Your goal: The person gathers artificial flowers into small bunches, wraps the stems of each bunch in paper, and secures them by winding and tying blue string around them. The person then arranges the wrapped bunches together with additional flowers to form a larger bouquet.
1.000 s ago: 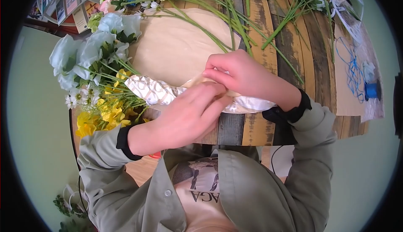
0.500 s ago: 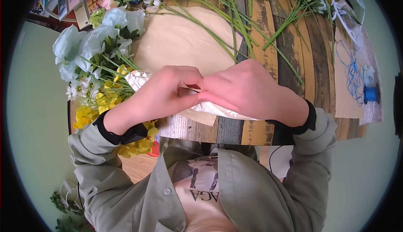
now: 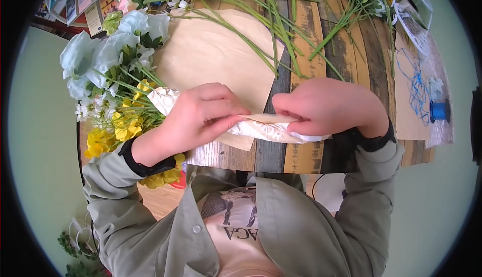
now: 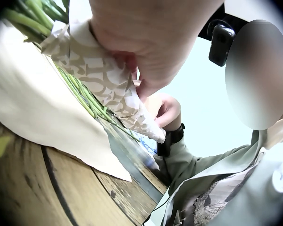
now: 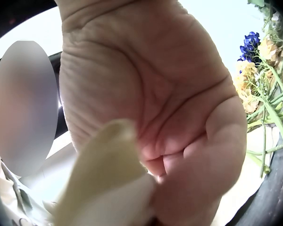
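A rolled, patterned paper strip (image 3: 268, 130) lies along the table's front edge. The left hand (image 3: 193, 116) pinches it near its middle, thumb and fingertips together. The right hand (image 3: 334, 107) has curled fingers around the strip's right part, thumb against it. In the left wrist view the patterned paper (image 4: 108, 80) runs below the left hand (image 4: 151, 37) towards the other hand. The right wrist view shows the palm of the right hand (image 5: 155, 108) with a blurred paper end (image 5: 101, 174) in front. A beige sheet (image 3: 216, 51) lies behind the strip.
Pale blue flowers (image 3: 108, 53) and yellow flowers (image 3: 123, 126) lie at the left. Green stems (image 3: 281, 26) cross the back of the wooden table (image 3: 306, 159). A blue ribbon spool (image 3: 440, 111) stands at the far right.
The left hand has moved left, then stayed near the strip's middle. The right hand first came beside it, then shifted right, leaving a stretch of rolled paper visible between them.
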The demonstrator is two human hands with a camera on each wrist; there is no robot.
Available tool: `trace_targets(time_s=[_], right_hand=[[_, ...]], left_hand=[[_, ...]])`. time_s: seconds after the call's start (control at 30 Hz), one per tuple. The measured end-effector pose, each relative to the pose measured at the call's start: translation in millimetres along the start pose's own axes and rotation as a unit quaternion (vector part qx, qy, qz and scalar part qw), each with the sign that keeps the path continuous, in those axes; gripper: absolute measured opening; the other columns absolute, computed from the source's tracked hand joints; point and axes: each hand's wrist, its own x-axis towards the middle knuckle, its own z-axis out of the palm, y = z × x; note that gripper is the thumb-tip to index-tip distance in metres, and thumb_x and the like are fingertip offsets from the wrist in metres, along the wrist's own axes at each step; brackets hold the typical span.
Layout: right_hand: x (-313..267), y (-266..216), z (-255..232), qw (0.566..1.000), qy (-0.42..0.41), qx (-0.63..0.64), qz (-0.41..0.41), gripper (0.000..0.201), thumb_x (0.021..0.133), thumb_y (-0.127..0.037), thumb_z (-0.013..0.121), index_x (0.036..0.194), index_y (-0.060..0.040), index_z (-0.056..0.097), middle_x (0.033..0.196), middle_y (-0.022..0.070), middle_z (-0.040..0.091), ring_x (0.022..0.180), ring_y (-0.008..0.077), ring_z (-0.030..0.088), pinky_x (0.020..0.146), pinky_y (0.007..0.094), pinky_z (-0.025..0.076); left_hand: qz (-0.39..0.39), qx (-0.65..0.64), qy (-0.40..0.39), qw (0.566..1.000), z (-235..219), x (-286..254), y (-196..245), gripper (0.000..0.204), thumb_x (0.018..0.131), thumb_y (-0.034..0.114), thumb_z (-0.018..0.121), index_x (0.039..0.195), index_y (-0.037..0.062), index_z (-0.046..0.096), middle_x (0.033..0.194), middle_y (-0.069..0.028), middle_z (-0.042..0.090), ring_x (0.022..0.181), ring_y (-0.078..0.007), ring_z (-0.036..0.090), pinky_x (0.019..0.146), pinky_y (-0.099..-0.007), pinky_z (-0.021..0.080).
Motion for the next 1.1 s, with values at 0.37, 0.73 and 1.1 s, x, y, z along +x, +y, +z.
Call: trace_targets(time_s=[0.37, 0.73, 1.1], right_hand=[[-2.6, -0.6, 10.0, 0.988, 0.063, -0.111, -0.083, 0.012, 0.075, -0.009, 0.056, 0.079, -0.0022, 0.048, 0.064, 0.0144, 0.053, 0.062, 0.0345, 0.054, 0.053, 0.043, 0.041], [45.1, 35.2, 25.5, 0.964, -0.076, 0.25, -0.054, 0.036, 0.096, -0.035, 0.046, 0.098, -0.001, 0.058, 0.084, 0.006, 0.06, 0.075, 0.0116, 0.058, 0.061, 0.025, 0.048], [41.9, 2.1, 35.0, 0.936, -0.128, 0.326, 0.028, 0.034, 0.088, -0.023, 0.059, 0.107, 0.002, 0.044, 0.073, 0.0081, 0.058, 0.049, 0.0146, 0.057, 0.044, 0.0268, 0.045]], left_hand=[[0.189, 0.093, -0.046, 0.977, -2.9, 1.1, -2.8, 0.024, 0.069, 0.012, 0.076, 0.089, 0.0038, 0.066, 0.086, -0.004, 0.06, 0.077, -0.0211, 0.06, 0.063, -0.0311, 0.049], [0.317, 0.279, -0.048, 0.905, -5.3, -10.6, 4.9, 0.02, 0.067, 0.007, 0.066, 0.086, 0.0038, 0.065, 0.089, -0.0038, 0.059, 0.083, -0.0175, 0.061, 0.063, -0.0268, 0.051], [0.367, 0.329, 0.018, 0.87, -7.1, -19.0, 2.1, 0.013, 0.063, 0.013, 0.059, 0.074, 0.0078, 0.058, 0.087, -0.0033, 0.057, 0.083, -0.0168, 0.058, 0.07, -0.0286, 0.051]])
